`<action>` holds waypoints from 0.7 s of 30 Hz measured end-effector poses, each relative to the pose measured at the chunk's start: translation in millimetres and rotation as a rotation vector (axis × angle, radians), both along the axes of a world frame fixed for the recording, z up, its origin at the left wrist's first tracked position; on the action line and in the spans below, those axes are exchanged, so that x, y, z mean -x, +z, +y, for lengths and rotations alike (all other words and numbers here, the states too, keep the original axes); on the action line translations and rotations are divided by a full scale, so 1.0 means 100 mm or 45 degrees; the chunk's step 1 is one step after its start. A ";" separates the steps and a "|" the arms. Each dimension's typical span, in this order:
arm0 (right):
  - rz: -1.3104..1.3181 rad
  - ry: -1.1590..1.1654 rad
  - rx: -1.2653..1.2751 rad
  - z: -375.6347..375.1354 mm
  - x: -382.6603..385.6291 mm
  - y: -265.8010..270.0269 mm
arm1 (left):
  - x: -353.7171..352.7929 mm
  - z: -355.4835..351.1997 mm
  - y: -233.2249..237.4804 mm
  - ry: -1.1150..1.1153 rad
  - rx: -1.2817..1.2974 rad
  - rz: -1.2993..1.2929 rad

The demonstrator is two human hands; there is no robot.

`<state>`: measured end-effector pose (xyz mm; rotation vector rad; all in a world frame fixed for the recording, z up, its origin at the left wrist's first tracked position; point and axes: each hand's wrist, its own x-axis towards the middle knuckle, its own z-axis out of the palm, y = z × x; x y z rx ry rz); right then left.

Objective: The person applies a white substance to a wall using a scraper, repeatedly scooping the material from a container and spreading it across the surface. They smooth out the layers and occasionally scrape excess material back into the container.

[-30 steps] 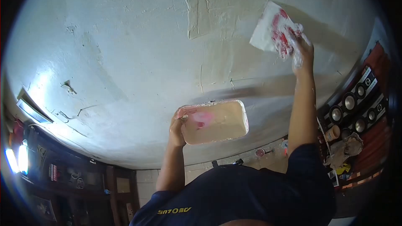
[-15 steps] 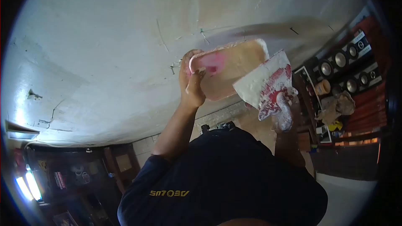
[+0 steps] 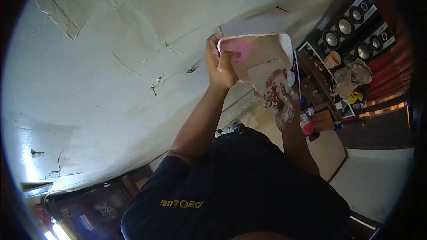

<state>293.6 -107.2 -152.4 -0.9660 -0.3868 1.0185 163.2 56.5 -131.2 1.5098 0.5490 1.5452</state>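
The left hand (image 3: 221,64) is raised to about head height, its grip clenched on the near rim of a pink plastic tub (image 3: 262,49), thumb over the edge and fingers curled behind. The tub is tipped so that its inside shows, coated in pale plaster. Just beside that grip, to its right and a little lower, the right hand (image 3: 284,106) is smeared white, its grip wrapped tight around the red, plaster-flecked handle of a putty knife (image 3: 268,79). The knife's broad blade points up and lies against the tub's lower edge, its face loaded with plaster.

Behind both hands spreads a pale plastered wall (image 3: 111,49), marked with thin cracks (image 3: 155,80) to the left of the grips and a rough, raised patch (image 3: 66,9) well away toward the upper left. Below the hands, both bare forearms run down into a dark navy shirt (image 3: 249,186) with yellow lettering.

Off to the right of the knife hand stand black loudspeakers (image 3: 351,26), and beneath them a cluttered shelf with an orange jar (image 3: 331,60) and a crumpled brown bag (image 3: 356,75). A bright lamp (image 3: 55,231) glows far down at the left.
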 end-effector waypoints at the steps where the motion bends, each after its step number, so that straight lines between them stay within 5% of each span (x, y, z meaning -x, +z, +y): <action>1: 0.022 -0.013 -0.022 -0.06 0.02 0.05 | -0.06 0.01 -0.01 -0.039 0.088 -0.032; 6: 0.177 -0.059 0.043 -0.40 -0.22 -0.30 | -0.30 0.20 -0.12 -0.126 0.177 -0.078; 10: -0.581 -0.473 -0.033 -0.48 -0.62 0.12 | -0.35 0.22 -0.06 -0.212 0.308 -0.140; 12: -1.384 -0.570 -0.020 -0.30 -0.59 0.60 | -0.41 0.22 -0.10 -0.217 0.358 -0.076; 14: -2.154 -0.517 -0.285 -0.02 -0.66 0.71 | -0.48 0.24 -0.18 -0.232 0.321 -0.055; 16: -2.546 -0.222 -0.097 0.10 -0.66 0.58 | -0.54 0.21 -0.14 -0.263 0.389 -0.088; 18: -2.550 -0.075 0.092 0.04 -0.57 0.48 | -0.57 0.20 -0.13 -0.280 0.451 -0.124; 21: -2.673 0.002 -0.162 -0.03 -0.61 0.13 | -0.65 0.32 -0.26 -0.263 0.596 -0.188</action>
